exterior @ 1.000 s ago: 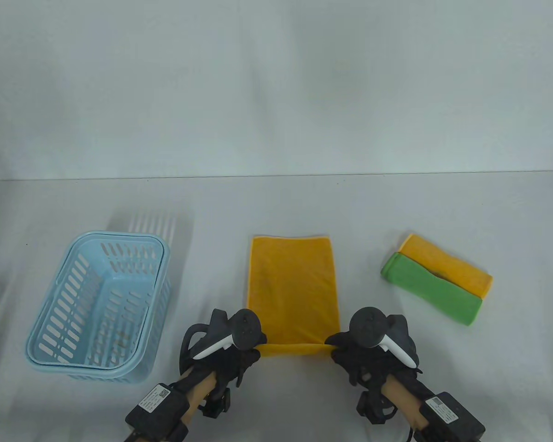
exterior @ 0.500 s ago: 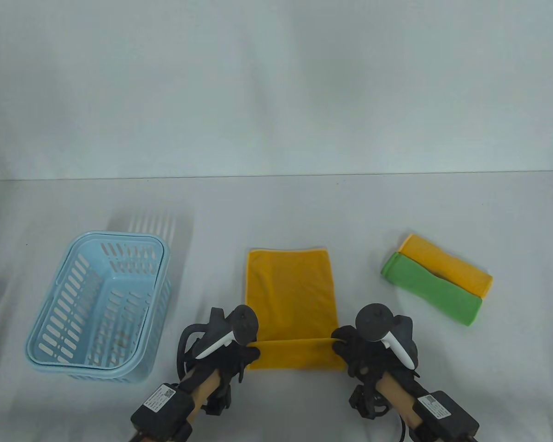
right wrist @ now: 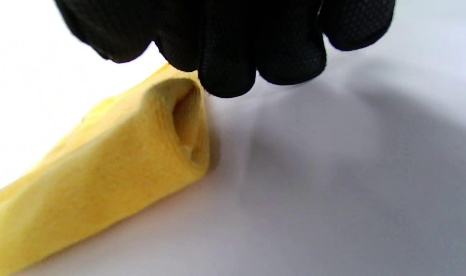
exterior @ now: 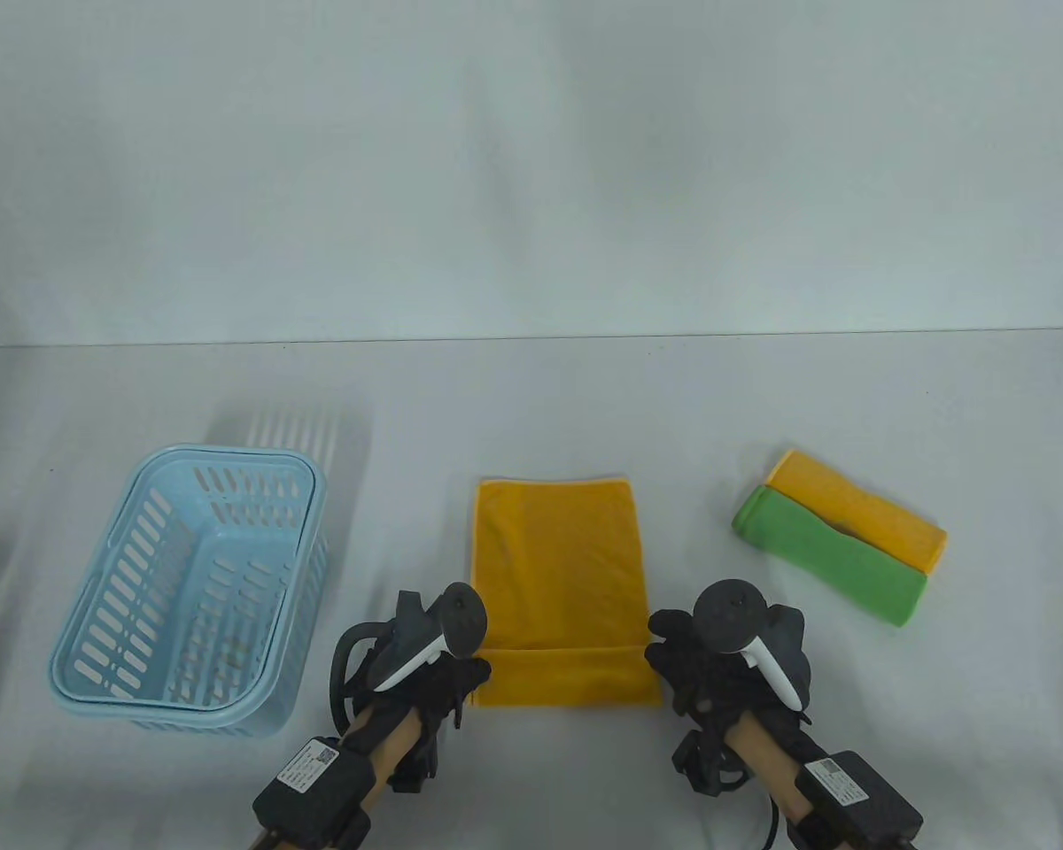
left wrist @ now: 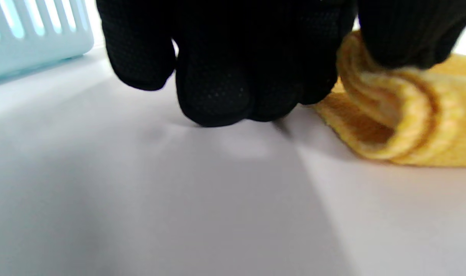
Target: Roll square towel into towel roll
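A yellow towel [exterior: 558, 567] lies flat at the table's middle. Its near edge is turned over into a flat fold [exterior: 567, 677]. My left hand [exterior: 465, 677] is at the fold's left end. In the left wrist view my thumb presses on top of the fold [left wrist: 405, 126] while my other fingers [left wrist: 217, 88] touch the table beside it. My right hand [exterior: 673, 660] is at the fold's right end. In the right wrist view its curled fingers [right wrist: 225, 57] sit just over the fold's open end [right wrist: 140, 153]; a grip does not show.
A light blue slotted basket [exterior: 159, 708] stands at the left, close to my left hand, and shows in the left wrist view [left wrist: 33, 46]. A folded green towel [exterior: 828, 558] and a folded yellow towel [exterior: 868, 513] lie at the right.
The towel's near edge, held up by both hands before, now lies turned over as a flat fold. The towel slid a little toward me. Both hands moved slightly outward.
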### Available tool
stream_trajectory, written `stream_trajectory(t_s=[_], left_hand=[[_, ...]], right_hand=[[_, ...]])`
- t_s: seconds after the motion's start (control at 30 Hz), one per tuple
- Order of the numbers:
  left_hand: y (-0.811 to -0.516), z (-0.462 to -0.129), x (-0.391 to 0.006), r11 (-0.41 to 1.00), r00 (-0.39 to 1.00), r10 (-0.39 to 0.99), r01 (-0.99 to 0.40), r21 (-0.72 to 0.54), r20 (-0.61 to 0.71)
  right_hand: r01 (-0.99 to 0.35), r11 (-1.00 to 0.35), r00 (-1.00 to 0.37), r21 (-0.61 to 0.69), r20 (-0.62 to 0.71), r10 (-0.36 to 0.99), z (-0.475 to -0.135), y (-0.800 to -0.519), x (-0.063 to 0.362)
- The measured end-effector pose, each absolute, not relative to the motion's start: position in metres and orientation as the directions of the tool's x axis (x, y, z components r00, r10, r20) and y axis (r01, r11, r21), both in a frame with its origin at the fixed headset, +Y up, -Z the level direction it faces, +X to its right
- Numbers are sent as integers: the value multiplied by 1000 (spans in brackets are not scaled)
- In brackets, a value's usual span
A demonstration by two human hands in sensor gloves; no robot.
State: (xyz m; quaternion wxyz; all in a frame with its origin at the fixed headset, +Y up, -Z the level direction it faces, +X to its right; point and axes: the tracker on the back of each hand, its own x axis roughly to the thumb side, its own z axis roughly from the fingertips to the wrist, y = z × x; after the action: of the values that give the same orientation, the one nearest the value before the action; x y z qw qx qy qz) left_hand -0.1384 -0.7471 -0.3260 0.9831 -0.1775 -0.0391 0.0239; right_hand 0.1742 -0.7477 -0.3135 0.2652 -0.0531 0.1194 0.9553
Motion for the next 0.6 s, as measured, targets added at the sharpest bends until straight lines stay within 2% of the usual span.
stream_trajectory(t_s=[0.2,0.37,0.4,0.5,0.6], left_hand=[[-732,-322,-140,964,995,51,-26,-265,86],[-718,-304,-121,982,973,9,35,-186,232],[-719,-301,-115,980,953,-12,72,-186,303],[-726,-296,-102,973,917,-50,134,-188,396],[-738,-296,-94,956,903,-105,206,-206,416]], right_hand=[[-490,-857,-871,157,-61,487,-305,-728,166],[-446,-850,-866,280,107,489,-294,-725,146],[-392,-869,-886,303,131,445,-292,-727,140],[-250,-916,-935,313,167,312,-289,-735,131],[-108,-946,-967,305,190,171,-288,-747,124]])
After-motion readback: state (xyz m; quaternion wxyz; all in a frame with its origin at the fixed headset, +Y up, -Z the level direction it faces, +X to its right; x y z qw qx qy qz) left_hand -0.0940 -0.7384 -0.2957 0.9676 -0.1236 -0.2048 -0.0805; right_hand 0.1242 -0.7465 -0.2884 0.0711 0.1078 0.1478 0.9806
